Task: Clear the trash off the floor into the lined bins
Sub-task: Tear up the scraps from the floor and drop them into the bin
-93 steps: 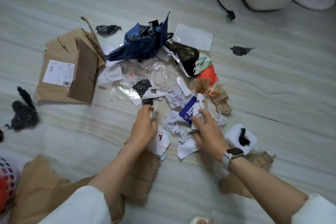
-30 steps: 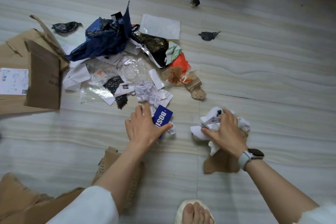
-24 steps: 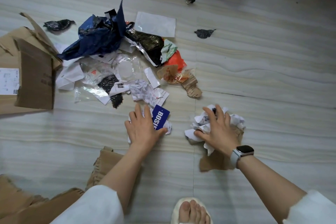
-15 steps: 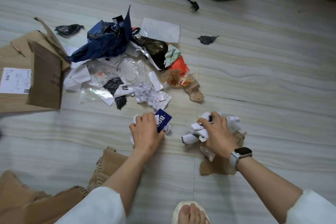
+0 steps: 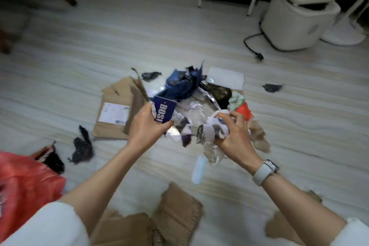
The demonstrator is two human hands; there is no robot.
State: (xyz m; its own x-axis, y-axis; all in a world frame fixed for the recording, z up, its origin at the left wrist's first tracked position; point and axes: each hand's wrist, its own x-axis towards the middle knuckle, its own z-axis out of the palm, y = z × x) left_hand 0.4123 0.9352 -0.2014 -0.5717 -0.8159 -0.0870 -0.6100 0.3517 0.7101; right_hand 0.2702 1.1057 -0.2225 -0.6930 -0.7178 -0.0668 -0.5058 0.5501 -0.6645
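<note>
Mid-frame, the left hand (image 5: 146, 129) grips a blue tag (image 5: 164, 113) with scraps, and the right hand (image 5: 232, 136) clutches crumpled paper (image 5: 209, 135), both lifted above the trash pile (image 5: 199, 94). The gathering step looks done; next, the handfuls likely go to the red-lined bin (image 5: 24, 183) at lower left, carried without shedding bits.
</note>
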